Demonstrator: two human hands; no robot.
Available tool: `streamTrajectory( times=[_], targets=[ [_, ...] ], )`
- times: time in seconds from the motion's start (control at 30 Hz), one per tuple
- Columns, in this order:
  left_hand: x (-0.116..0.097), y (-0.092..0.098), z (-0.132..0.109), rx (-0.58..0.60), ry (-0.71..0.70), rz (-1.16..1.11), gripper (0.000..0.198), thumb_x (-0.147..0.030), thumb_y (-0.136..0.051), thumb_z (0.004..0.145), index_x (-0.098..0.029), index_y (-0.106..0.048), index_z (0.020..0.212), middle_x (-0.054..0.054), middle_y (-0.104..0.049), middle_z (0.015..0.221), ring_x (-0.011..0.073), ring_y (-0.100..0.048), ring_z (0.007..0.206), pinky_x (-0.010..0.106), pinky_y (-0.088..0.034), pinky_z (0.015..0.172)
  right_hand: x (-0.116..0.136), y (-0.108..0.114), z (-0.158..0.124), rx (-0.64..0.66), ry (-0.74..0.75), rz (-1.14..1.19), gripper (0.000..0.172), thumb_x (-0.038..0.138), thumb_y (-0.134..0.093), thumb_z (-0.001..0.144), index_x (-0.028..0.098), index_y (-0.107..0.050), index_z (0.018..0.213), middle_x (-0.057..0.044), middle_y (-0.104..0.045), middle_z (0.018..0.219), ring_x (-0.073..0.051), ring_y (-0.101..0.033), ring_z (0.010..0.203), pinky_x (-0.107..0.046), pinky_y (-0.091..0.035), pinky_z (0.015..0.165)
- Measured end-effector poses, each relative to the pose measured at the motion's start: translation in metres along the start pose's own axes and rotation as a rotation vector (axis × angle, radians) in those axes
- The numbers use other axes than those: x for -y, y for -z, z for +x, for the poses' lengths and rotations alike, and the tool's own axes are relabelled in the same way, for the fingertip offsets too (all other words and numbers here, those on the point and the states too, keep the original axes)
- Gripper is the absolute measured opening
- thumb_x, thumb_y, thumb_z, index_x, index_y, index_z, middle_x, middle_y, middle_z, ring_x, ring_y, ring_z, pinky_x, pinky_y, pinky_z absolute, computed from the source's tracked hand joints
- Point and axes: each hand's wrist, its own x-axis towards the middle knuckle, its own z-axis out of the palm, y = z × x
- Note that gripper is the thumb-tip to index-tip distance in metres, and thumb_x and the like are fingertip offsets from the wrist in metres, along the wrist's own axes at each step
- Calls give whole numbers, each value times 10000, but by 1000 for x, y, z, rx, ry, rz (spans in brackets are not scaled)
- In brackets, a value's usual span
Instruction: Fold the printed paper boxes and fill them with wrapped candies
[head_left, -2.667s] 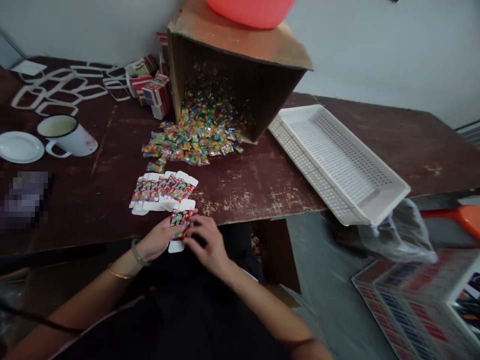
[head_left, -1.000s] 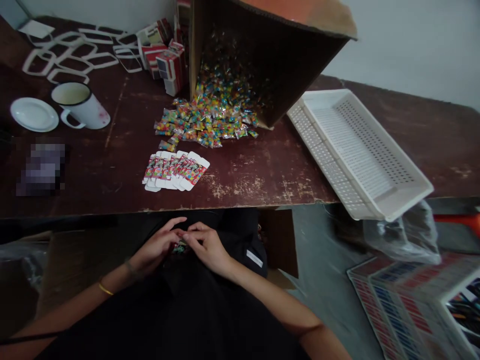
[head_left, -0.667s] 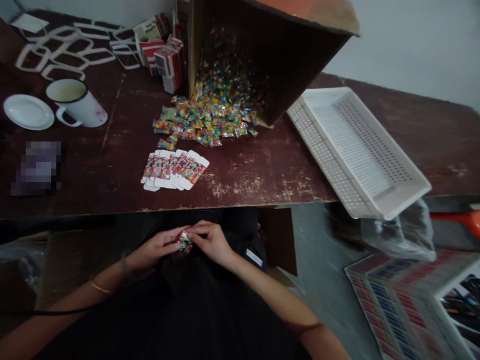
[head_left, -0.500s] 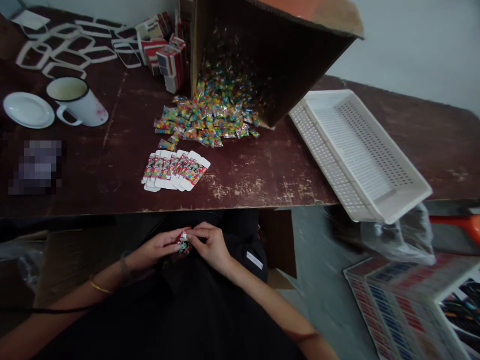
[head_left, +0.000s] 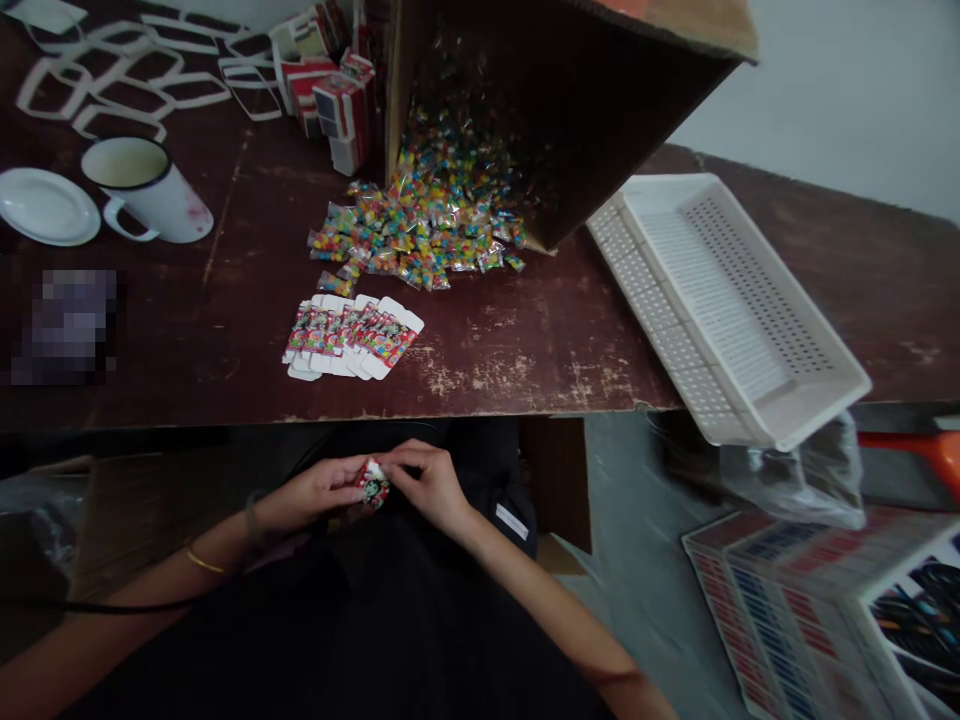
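Above my lap, below the table's front edge, my left hand [head_left: 328,492] is closed around a small printed red carton [head_left: 373,486]. The fingers of my right hand [head_left: 429,485] pinch at the carton's upper end, where a white flap shows. Whether anything lies inside the carton is hidden. On the table ahead, a fanned row of flat printed cartons [head_left: 352,336] with white flaps lies near the edge. Behind them, a heap of small clear candy packets [head_left: 420,240], filled with many colours, spills from a tipped cardboard box [head_left: 637,120].
A white perforated plastic basket [head_left: 750,300] overhangs the table edge at right. An enamel mug [head_left: 169,205] and its white lid [head_left: 49,207] stand at left. Red and white boxes [head_left: 345,105] are stacked behind. Below right sit a plastic bag [head_left: 806,480] and striped crates [head_left: 787,610].
My right fingers have shifted slightly at the carton's top, and more of its printed face shows. My left hand keeps its hold. The whole view has tilted a little.
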Motion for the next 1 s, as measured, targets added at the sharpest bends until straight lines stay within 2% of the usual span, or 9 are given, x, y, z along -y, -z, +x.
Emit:
streamTrajectory(
  times=[0.2, 0.47, 0.57, 0.7, 0.77, 0.83, 0.9, 0.93, 1.0],
  targets=[
    [-4, -2, 1, 36, -22, -22, 473, -273, -643, 850, -194, -573, 1311, 110, -698, 1188, 245, -628, 1098, 404, -415, 991, 3, 1, 3, 86, -36, 128, 235, 366, -620, 898, 211, -758, 1008, -57, -726, 928, -154, -660, 865, -286, -520, 803],
    [-10, -3, -1, 10, 3, 49, 494, -294, -610, 864, -188, -542, 1342, 92, -700, 1182, 222, -643, 1025, 362, -447, 932, 5, -9, 2, -46, -85, 50, 181, 306, -649, 876, 177, -773, 909, -53, -702, 814, -139, -641, 738, -262, -510, 713],
    [-8, -3, -3, -23, 18, 17, 530, -297, -637, 839, -202, -536, 1351, 94, -675, 1246, 238, -617, 1111, 382, -426, 987, 5, -8, -5, -7, 38, -30, 202, 299, -597, 911, 198, -758, 979, -65, -701, 890, -155, -635, 829, -290, -510, 785],
    [3, -6, -6, -100, 58, -26, 624, -314, -647, 829, -216, -456, 1415, 115, -625, 1331, 268, -563, 1223, 434, -397, 1042, 14, 2, -21, 188, 262, -261, 325, 252, -551, 920, 220, -655, 1227, -97, -664, 1099, -205, -573, 1034, -378, -459, 916],
    [4, -7, -6, -111, 33, 3, 688, -327, -655, 821, -227, -399, 1451, 123, -578, 1389, 277, -534, 1261, 450, -391, 1056, 18, 12, -16, 282, 325, -306, 345, 234, -562, 909, 225, -642, 1244, -89, -665, 1113, -205, -574, 1044, -377, -445, 927],
    [0, -3, -6, -136, -13, 149, 707, -328, -681, 794, -255, -417, 1446, 108, -534, 1439, 287, -497, 1298, 443, -372, 1079, 19, 28, 8, 409, 402, -273, 295, 238, -560, 918, 244, -671, 1191, -55, -692, 1074, -175, -605, 1000, -337, -449, 925],
    [-9, 6, -6, -171, -46, 401, 617, -324, -690, 775, -287, -533, 1371, 79, -567, 1412, 301, -506, 1281, 424, -362, 1088, 20, 55, 54, 415, 457, -304, 237, 239, -545, 934, 240, -707, 1108, -37, -712, 1035, -155, -625, 964, -305, -458, 920],
    [-14, 13, -8, -175, -52, 520, 564, -321, -688, 769, -304, -587, 1323, 66, -601, 1376, 308, -527, 1254, 414, -367, 1082, 20, 73, 84, 323, 457, -390, 228, 232, -536, 938, 229, -717, 1076, -41, -714, 1035, -159, -623, 971, -303, -460, 921],
    [-24, 29, -13, -173, -26, 672, 500, -323, -698, 733, -339, -663, 1231, 40, -683, 1254, 311, -593, 1157, 388, -421, 1025, 24, 111, 147, -5, 406, -628, 234, 205, -522, 937, 189, -723, 1054, -82, -694, 1095, -193, -590, 1044, -334, -448, 949]
  ],
)
